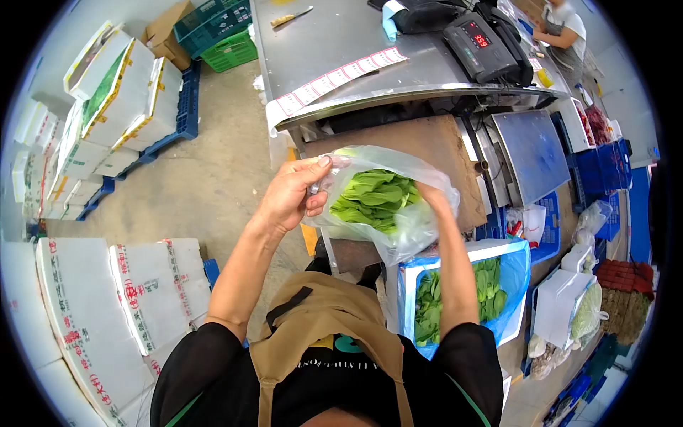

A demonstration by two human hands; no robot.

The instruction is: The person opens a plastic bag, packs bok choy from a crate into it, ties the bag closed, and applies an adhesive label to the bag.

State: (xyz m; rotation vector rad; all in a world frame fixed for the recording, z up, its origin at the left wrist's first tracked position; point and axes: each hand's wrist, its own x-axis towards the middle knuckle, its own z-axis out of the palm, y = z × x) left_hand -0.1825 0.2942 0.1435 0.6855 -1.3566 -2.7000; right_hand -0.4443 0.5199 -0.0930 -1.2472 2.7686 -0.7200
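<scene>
In front of me, a clear plastic bag point(420, 231) hangs with its mouth spread. A bunch of leafy greens point(373, 199) lies inside it. My left hand point(293, 191) pinches the bag's rim at the left side, thumb on top and fingers curled. My right hand point(432, 196) reaches into the bag from the right, against the greens; its fingers are hidden by leaves and plastic. Below my right forearm stands a white foam box point(473, 250) lined with blue film, with more leafy greens point(491, 288) in it.
A steel table point(320, 53) ahead bears a strip of labels point(334, 77) and a scale display point(480, 46) reading 359. A metal weighing platform point(530, 153) is at the right. Foam boxes point(156, 285) are stacked on the left. Another person point(565, 39) stands at far right.
</scene>
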